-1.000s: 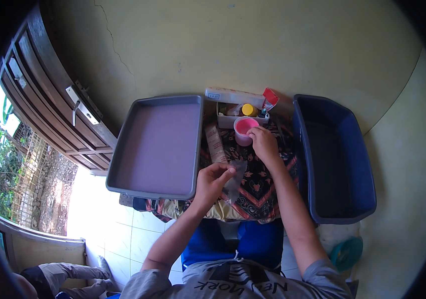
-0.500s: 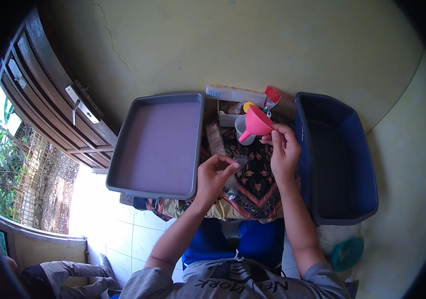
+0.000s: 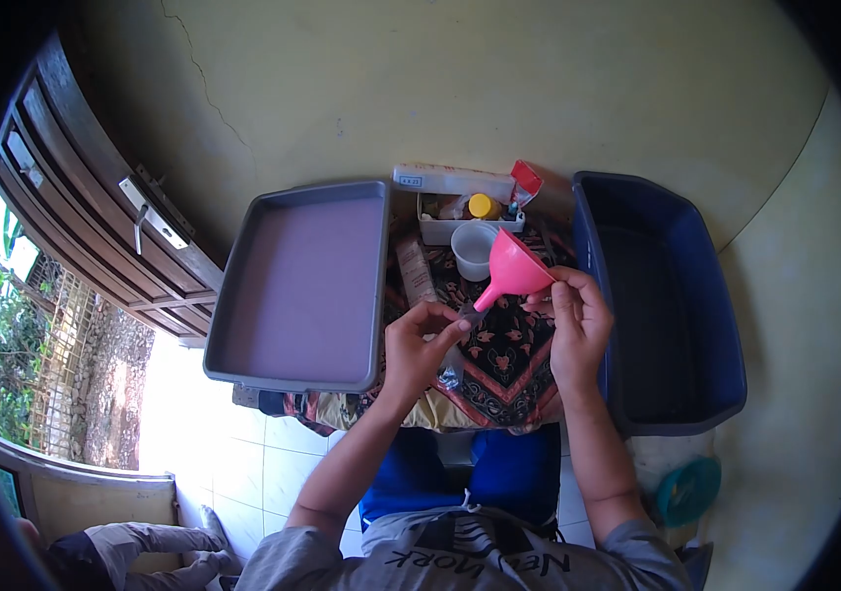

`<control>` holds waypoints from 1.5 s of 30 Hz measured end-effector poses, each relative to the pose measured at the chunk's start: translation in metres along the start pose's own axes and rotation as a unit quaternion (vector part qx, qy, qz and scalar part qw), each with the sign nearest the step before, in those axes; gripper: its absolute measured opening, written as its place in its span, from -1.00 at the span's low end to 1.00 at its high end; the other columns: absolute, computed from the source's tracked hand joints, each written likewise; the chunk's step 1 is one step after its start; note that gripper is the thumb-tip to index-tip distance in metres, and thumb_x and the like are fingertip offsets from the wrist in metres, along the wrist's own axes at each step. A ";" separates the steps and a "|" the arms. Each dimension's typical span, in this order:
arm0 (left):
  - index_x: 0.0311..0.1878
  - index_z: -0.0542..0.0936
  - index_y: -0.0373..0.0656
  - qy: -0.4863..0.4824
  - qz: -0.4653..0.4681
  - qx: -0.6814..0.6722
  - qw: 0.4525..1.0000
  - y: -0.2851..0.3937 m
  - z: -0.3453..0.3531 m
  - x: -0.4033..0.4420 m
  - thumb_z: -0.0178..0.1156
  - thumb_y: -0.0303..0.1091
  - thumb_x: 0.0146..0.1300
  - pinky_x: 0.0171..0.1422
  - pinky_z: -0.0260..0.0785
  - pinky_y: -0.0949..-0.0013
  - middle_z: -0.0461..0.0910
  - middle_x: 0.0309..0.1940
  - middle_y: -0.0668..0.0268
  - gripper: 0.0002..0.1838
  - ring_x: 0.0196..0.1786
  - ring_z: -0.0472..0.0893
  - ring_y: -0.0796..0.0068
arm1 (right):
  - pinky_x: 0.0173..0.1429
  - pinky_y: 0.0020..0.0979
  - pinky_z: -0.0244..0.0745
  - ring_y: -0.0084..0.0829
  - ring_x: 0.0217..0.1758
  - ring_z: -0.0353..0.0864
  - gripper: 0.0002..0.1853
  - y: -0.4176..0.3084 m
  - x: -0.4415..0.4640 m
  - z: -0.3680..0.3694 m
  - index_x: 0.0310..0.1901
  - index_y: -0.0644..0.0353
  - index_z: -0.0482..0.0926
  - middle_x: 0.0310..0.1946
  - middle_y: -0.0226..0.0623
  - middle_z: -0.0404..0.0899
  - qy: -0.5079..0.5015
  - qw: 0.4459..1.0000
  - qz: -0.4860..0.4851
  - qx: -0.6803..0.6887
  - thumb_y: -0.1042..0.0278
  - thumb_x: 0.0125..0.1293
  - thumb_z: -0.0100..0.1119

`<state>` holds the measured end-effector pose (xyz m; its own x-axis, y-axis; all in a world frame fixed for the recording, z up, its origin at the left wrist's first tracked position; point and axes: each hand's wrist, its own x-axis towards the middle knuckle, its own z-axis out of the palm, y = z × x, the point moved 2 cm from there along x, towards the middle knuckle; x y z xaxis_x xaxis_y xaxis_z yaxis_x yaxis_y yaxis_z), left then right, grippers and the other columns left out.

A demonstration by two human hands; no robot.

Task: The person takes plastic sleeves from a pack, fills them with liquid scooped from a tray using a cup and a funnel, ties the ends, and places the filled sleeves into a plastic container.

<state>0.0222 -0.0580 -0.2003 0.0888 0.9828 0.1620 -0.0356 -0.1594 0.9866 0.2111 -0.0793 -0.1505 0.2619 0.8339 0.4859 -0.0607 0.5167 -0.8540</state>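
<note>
My right hand [image 3: 578, 320] pinches the rim of a pink funnel [image 3: 516, 267], which is tilted with its spout pointing down and left. My left hand [image 3: 423, 345] holds a small clear plastic bag [image 3: 451, 368] between thumb and fingers, and the spout tip is at the bag's upper end. Whether the tip is inside the bag is too small to tell. Just behind the funnel stands a translucent cup [image 3: 475, 250] on the patterned cloth [image 3: 499, 355]. A white box [image 3: 448, 230] behind the cup holds a yellow-capped container [image 3: 481, 206].
A grey tray [image 3: 302, 286] with a purplish surface lies on the left. On the right is a dark blue tub [image 3: 672, 305]. A long carton [image 3: 415, 268] lies near my left hand. A teal lid [image 3: 688, 490] is low right. Another person's legs [image 3: 160, 552] show at lower left.
My right hand has lifted the pink funnel out of the cup, tipped it and brought its spout to the plastic bag. My left hand has stayed nearly in place.
</note>
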 end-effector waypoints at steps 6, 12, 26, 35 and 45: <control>-0.25 0.60 -0.30 -0.010 0.000 0.017 1.000 0.002 0.000 -0.001 0.36 -0.44 0.18 -0.19 0.47 0.53 0.67 -0.43 0.32 -0.84 -0.32 0.63 0.65 | -0.15 -0.48 0.63 -0.54 -0.26 0.62 -0.84 0.008 -0.002 0.002 -0.07 0.37 0.50 -0.24 -0.27 0.57 -0.030 1.000 -0.003 -0.008 0.50 0.46 -0.04; -0.18 0.56 -0.30 -0.023 -0.024 -0.054 0.998 -0.003 0.003 0.001 0.32 -0.42 0.23 -0.15 0.46 0.52 0.66 -0.35 0.33 -0.81 -0.27 0.62 0.64 | -0.18 -0.51 0.60 -0.54 -0.27 0.61 -0.88 0.002 -0.001 0.011 -0.13 0.36 0.53 -0.17 -0.24 0.55 -0.090 0.990 -0.080 -0.080 0.58 0.41 0.00; -0.04 0.63 -0.34 -0.027 -0.037 -0.038 0.998 -0.004 -0.004 0.000 0.37 -0.38 0.18 -0.06 0.43 0.52 0.69 -0.31 0.28 -0.69 -0.22 0.58 0.71 | -0.20 -0.47 0.57 -0.44 -0.23 0.64 -0.93 -0.016 0.001 0.041 -0.21 0.32 0.57 -0.24 -0.22 0.60 -0.113 0.971 -0.142 -0.154 0.59 0.28 0.19; -0.04 0.62 -0.35 0.000 -0.058 -0.088 0.994 -0.019 -0.020 -0.026 0.31 -0.41 0.25 -0.02 0.41 0.53 0.68 -0.22 0.33 -0.73 -0.14 0.56 0.68 | -0.59 -0.55 0.46 -0.56 -0.66 0.52 -0.65 0.143 0.041 -0.006 -0.49 0.17 0.45 -0.60 -0.37 0.52 0.048 0.952 0.300 -0.035 0.12 0.29 0.27; -0.06 0.62 -0.38 -0.013 -0.047 -0.051 0.998 0.006 -0.033 -0.047 0.35 -0.42 0.21 -0.04 0.43 0.51 0.69 -0.25 0.30 -0.71 -0.18 0.58 0.66 | -0.52 -0.47 0.58 -0.44 -0.60 0.61 -0.75 0.186 0.057 0.000 -0.45 0.21 0.48 -0.54 -0.29 0.55 0.039 0.944 0.325 -0.033 0.24 0.27 0.23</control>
<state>-0.0148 -0.1019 -0.2025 0.1225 0.9899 0.0714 -0.1270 -0.0557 0.9903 0.2153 0.0641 -0.2813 0.2606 0.9524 -0.1579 -0.1746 -0.1144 -0.9780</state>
